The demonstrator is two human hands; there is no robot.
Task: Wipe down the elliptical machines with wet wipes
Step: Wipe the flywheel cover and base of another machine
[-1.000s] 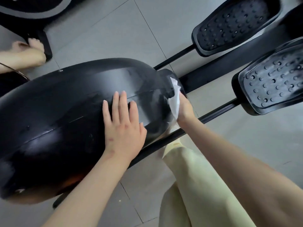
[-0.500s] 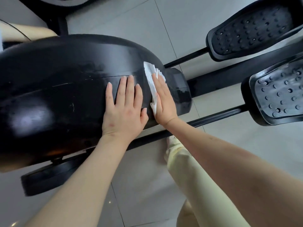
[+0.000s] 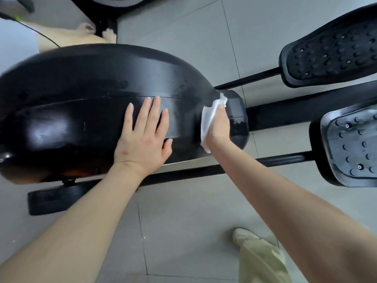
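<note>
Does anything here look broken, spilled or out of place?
Nothing stands out. The left hand lies flat on the black housing; the right hand presses the wipe to its end. The patchy sheen beside the wipe looks like wiping moisture.

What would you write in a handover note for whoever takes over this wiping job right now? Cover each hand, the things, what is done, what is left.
Left hand: flat, fingers straight, resting on the black housing.
Right hand: presses the wet wipe against the housing's rear end.
Done: the housing near the wipe looks damp; how much more is wiped cannot be told.
Left, probably: rest of the housing, the far pedal, the near pedal, the rails.
</note>
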